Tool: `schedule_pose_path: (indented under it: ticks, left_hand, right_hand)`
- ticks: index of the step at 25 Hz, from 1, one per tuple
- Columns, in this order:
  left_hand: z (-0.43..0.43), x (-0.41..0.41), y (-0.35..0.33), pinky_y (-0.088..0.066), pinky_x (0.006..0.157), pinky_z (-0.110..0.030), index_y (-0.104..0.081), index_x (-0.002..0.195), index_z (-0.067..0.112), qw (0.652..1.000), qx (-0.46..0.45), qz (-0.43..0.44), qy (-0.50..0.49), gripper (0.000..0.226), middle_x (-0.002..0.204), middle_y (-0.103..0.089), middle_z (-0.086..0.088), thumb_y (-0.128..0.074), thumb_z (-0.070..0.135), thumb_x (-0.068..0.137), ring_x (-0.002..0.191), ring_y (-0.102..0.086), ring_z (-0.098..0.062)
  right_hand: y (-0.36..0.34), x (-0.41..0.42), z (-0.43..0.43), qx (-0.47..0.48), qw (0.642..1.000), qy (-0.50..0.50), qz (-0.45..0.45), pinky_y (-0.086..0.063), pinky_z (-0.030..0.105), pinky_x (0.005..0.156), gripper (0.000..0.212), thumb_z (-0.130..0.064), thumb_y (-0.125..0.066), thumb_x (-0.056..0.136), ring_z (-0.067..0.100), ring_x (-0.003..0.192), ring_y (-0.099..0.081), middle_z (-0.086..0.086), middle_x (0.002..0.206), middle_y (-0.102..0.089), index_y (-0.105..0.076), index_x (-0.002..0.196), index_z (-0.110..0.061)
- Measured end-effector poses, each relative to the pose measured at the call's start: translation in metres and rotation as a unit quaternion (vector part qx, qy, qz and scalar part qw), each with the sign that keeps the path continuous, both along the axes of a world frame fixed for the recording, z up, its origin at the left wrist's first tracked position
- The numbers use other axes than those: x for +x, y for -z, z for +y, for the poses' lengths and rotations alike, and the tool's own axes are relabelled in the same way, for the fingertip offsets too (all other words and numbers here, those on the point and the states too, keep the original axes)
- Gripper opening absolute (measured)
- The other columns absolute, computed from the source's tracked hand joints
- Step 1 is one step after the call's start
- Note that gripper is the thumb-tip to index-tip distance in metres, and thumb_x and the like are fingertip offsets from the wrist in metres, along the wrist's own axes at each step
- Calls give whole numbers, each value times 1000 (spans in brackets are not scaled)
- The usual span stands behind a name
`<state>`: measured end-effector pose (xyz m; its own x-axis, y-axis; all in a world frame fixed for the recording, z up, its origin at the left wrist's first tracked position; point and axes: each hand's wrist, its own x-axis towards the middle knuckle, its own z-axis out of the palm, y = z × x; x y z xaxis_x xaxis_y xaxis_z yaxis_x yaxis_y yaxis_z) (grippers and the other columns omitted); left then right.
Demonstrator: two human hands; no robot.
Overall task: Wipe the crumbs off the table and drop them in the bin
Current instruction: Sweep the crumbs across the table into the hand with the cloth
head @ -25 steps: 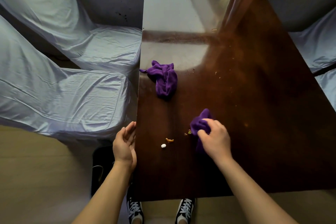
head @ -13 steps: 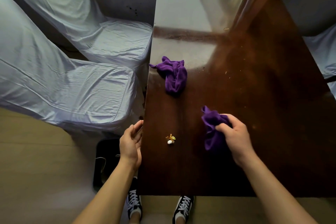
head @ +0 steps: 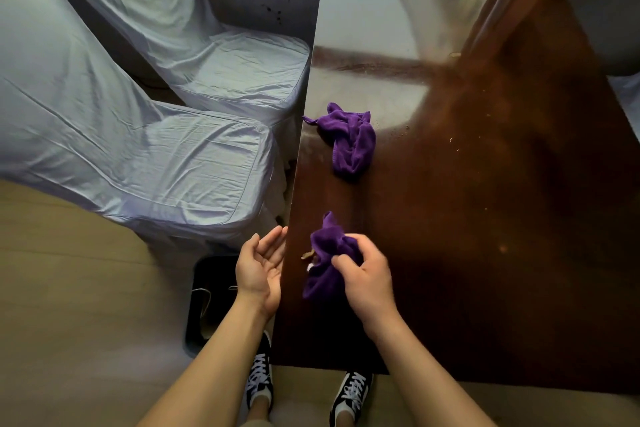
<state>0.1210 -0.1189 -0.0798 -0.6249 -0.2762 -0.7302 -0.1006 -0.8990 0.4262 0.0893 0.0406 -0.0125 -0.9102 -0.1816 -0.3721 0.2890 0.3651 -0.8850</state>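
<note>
My right hand (head: 366, 279) grips a bunched purple cloth (head: 325, 255) on the dark wooden table (head: 485, 218), close to its left edge. A few crumbs (head: 307, 256), brown and white, lie at the cloth's left side, touching it. My left hand (head: 259, 267) is cupped palm-up, fingers apart, just off the table's left edge, level with the crumbs. Under that hand a black bin (head: 207, 302) stands on the floor, partly hidden by my forearm. Small specks of crumb (head: 453, 146) are scattered farther back on the table.
A second purple cloth (head: 349, 140) lies crumpled farther back near the left edge. Two chairs in pale covers (head: 156, 156) stand left of the table. My feet in black-and-white shoes (head: 351, 395) are at the table's near edge.
My right hand has swept the cloth leftward across the table, pushing the crumbs up near the left edge. My left hand has turned palm-up beside the edge.
</note>
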Motion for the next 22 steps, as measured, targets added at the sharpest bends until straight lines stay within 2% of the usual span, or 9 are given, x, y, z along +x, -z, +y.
schedule_pose_path:
  ticks: [2,4,8,11,13,16,18,20,22]
  left_hand:
    - [0,1,1,-39,111,-41,-65,117,4,1000,0,-3,0,44,121,-67,-14,-40,34,96,114,-63,-23]
    - [0,2,2,-42,108,-40,-68,111,5,1000,1,-3,-3,41,116,-70,-13,-41,32,96,109,-66,-22]
    - [-1,3,4,-46,103,-38,-69,110,3,1000,13,-5,-12,40,113,-72,-15,-41,30,97,104,-69,-22]
    - [-2,4,5,-48,101,-37,-68,111,3,1000,24,-5,-16,41,112,-72,-15,-41,30,97,103,-70,-22]
    - [-2,4,6,-48,100,-37,-67,112,2,999,27,-7,-19,41,111,-73,-15,-41,30,97,101,-70,-22]
    - [-3,2,6,-49,97,-36,-67,110,2,999,34,-5,-21,41,108,-72,-15,-40,29,98,99,-69,-22]
    - [-4,4,6,-55,86,-32,-67,105,3,999,40,-1,-23,38,97,-75,-13,-39,27,98,89,-71,-21]
    - [-7,5,7,-59,72,-30,-67,95,4,998,66,6,-16,34,80,-74,-13,-39,24,97,75,-71,-22]
    - [-7,6,8,-58,76,-35,-66,95,2,993,116,29,-8,35,86,-72,-19,-39,23,95,81,-71,-28]
  right_hand:
    - [-6,-8,11,-47,998,38,8,-54,28,75,24,-18,-63,73,6,77,-67,-9,84,-75,-70,93,-30]
    - [-9,-16,36,-38,996,70,27,-53,28,75,25,-18,-65,73,4,75,-65,-11,83,-75,-70,94,-31]
    - [-6,-25,71,70,993,89,23,-56,44,83,23,-11,-65,84,14,84,-69,-8,86,-73,-68,93,-32]
    - [6,-16,47,181,980,28,80,-52,39,81,18,-13,-65,83,25,90,-66,0,95,-70,-66,99,-22]
    - [12,-6,20,205,972,-3,112,-49,36,79,17,-17,-64,82,24,90,-63,2,98,-68,-66,99,-20]
    - [17,2,-19,160,982,-27,98,-51,36,80,16,-20,-62,82,21,89,-64,-1,97,-69,-65,97,-22]
    - [18,3,-42,101,991,-66,54,-54,40,81,16,-17,-62,81,22,87,-65,0,94,-71,-66,96,-21]
    - [14,1,-61,-19,995,-82,-45,-52,42,82,18,-6,-61,80,26,83,-66,6,91,-73,-68,94,-16]
    - [10,-2,-72,-134,981,-59,-129,-49,40,82,21,4,-58,80,27,83,-62,13,90,-70,-69,94,-8]
